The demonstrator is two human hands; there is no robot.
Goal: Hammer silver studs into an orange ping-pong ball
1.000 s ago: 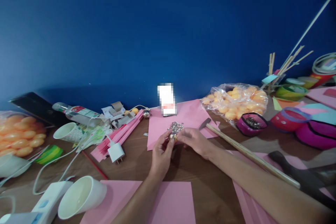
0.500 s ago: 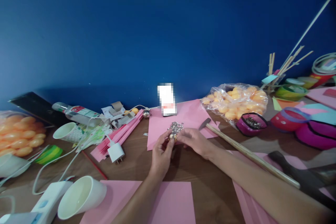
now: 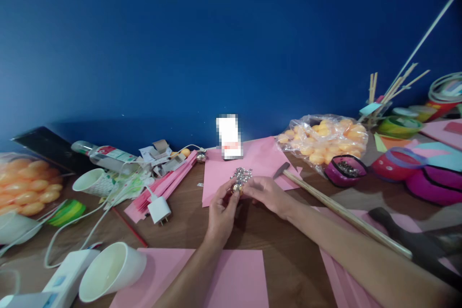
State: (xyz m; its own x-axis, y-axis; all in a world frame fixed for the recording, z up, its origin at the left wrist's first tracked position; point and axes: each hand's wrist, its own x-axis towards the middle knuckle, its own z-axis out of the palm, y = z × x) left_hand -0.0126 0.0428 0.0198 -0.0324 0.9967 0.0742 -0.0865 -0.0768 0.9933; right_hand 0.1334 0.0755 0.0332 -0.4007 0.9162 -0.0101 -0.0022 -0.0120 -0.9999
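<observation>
My left hand [image 3: 222,214] and my right hand [image 3: 267,193] meet over the brown table, fingertips pinched together on a small gold ball [image 3: 237,187] partly covered in silver pins. Just beyond it, a loose heap of silver pins [image 3: 242,173] lies on a pink paper sheet [image 3: 260,161]. Both hands are closed on the ball; the fingertips hide much of it.
A hammer with a long wooden handle [image 3: 339,211] lies right of my hands. Bags of orange balls [image 3: 325,142] sit right and far left. White cups [image 3: 111,269], a charger [image 3: 159,209], a bottle [image 3: 104,154], pink paper stacks [image 3: 166,183] and colourful bowls [image 3: 393,166] crowd the table.
</observation>
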